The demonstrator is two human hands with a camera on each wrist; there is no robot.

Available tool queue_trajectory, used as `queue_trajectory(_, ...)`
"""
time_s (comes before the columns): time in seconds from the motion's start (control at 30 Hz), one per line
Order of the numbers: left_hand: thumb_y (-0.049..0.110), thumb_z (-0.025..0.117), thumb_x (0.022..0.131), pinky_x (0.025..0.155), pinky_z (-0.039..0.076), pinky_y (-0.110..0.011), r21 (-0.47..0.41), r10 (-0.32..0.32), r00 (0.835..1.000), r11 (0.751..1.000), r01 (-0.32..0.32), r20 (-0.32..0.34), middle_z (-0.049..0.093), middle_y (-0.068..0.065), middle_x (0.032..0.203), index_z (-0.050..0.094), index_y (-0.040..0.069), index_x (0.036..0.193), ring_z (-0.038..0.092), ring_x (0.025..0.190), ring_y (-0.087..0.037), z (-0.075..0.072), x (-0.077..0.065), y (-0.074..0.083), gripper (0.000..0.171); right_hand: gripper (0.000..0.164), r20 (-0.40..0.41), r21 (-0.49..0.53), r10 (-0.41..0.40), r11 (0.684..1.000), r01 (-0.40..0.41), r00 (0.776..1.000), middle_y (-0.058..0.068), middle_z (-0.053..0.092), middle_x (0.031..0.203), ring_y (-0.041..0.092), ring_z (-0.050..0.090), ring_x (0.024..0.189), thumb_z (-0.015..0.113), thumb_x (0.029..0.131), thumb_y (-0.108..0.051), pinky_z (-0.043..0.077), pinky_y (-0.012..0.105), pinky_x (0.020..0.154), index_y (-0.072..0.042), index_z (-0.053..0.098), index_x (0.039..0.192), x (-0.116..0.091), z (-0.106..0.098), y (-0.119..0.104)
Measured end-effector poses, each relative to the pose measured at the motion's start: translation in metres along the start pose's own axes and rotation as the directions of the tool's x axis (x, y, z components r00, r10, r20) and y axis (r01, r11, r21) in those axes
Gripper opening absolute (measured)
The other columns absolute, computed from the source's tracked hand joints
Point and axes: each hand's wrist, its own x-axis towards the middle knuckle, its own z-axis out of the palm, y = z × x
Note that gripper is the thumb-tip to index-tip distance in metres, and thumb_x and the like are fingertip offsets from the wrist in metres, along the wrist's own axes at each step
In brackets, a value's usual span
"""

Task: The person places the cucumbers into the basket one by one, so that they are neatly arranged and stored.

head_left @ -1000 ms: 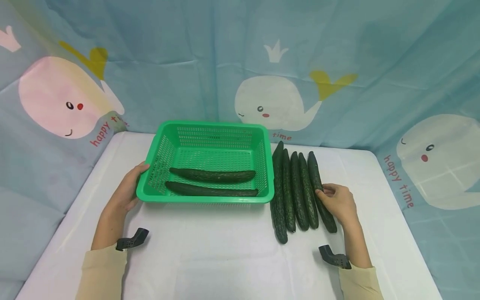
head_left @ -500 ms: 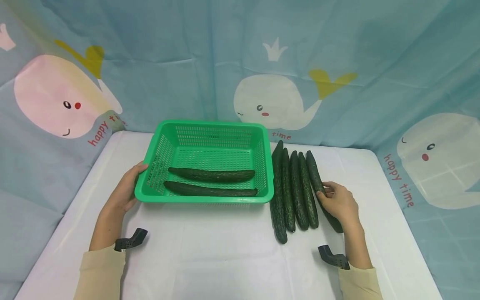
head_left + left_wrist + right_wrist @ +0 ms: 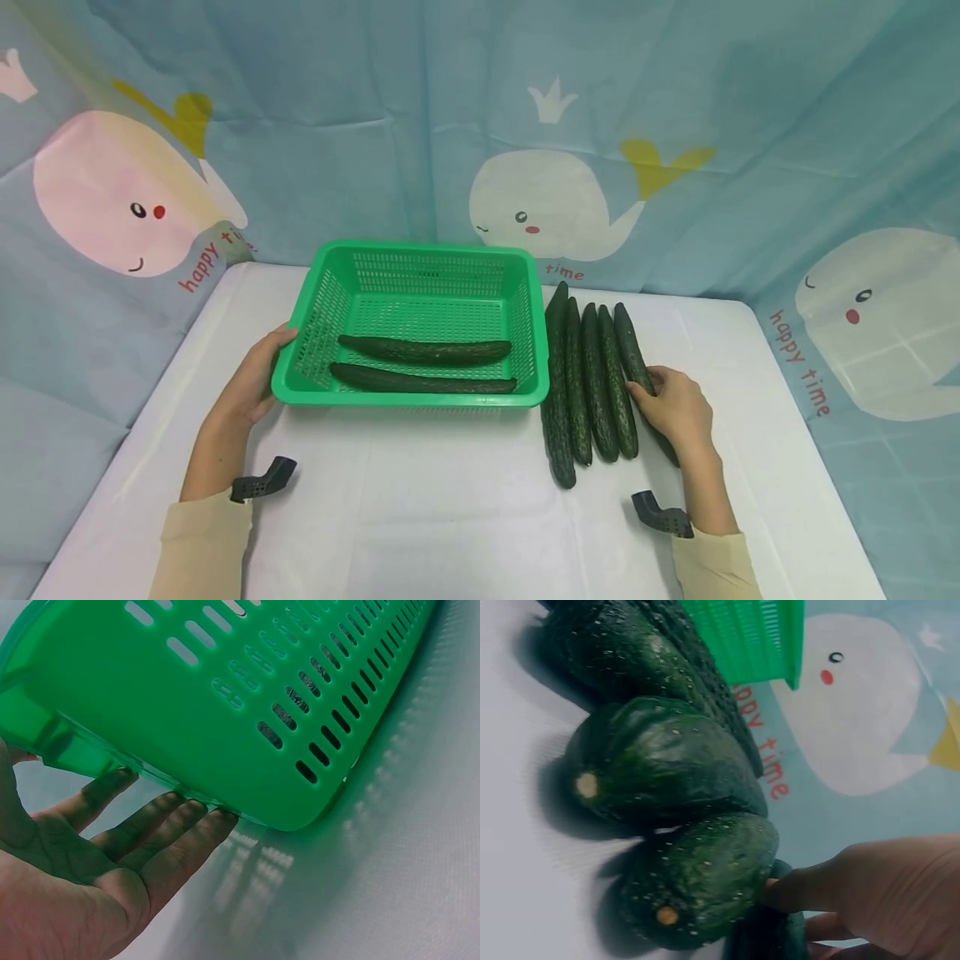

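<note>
At the left end of the green plastic basket (image 3: 411,399), my left hand (image 3: 251,379) holds the rim. In the left wrist view its fingers (image 3: 180,847) touch the basket's side from outside. Two long cucumbers (image 3: 423,351) lie crosswise inside the basket. To the right, my right hand (image 3: 675,408) grips the rightmost cucumber (image 3: 631,346) between thumb and fingers, near its middle. That cucumber lies slanted on the table, its near part partly covered by the hand. In the right wrist view it shows only as a dark piece below the thumb (image 3: 802,889).
Several more cucumbers (image 3: 595,383) lie side by side between the basket and my right hand, the leftmost close to the basket's wall. A white cloth covers the table (image 3: 450,517). Behind stands a blue curtain (image 3: 375,167) printed with whales.
The near end of the gripped cucumber has swung slightly right since a second ago, widening the gap to its neighbour. My left hand and the basket stay nearly where they were.
</note>
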Motion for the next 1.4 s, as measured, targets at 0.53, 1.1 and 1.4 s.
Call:
queue_trajectory(0.53,0.050,0.033,0.113,0.093,0.061,-0.017,0.007,-0.006,1.000,1.000,0.006,-0.001,0.032,-0.022,0.162,0.008,0.004,0.170,0.065,0.115,0.006,0.000,-0.002,-0.002,0.077,0.060,0.031,-0.029,0.001,1.000,0.000,1.000,0.031,0.071,0.123,0.049,0.071,0.106,0.072,0.099,-0.036,0.060,0.062,0.081,0.008,0.062,0.139,-0.005,-0.004,-0.001)
queue_trajectory(1.1,0.052,0.033,0.113,0.096,0.056,-0.010,-0.014,-0.045,0.999,0.999,0.045,-0.006,0.016,-0.027,0.173,0.006,0.008,0.171,0.055,0.121,0.005,0.005,0.003,-0.001,0.078,0.056,0.039,-0.014,-0.007,1.000,0.007,0.999,0.032,0.074,0.113,0.049,0.072,0.096,0.064,0.102,-0.036,0.060,0.060,0.074,0.011,0.065,0.132,-0.007,-0.015,0.004)
queue_trajectory(1.4,0.052,0.034,0.112,0.094,0.057,-0.010,-0.009,-0.041,0.999,0.999,0.041,-0.017,0.017,-0.028,0.172,0.007,0.008,0.171,0.055,0.119,0.006,0.001,0.001,0.001,0.079,0.056,0.072,0.035,-0.015,0.999,0.012,0.997,0.033,0.073,0.116,0.048,0.072,0.097,0.062,0.105,-0.036,0.060,0.058,0.075,0.012,0.064,0.133,-0.008,-0.023,0.004)
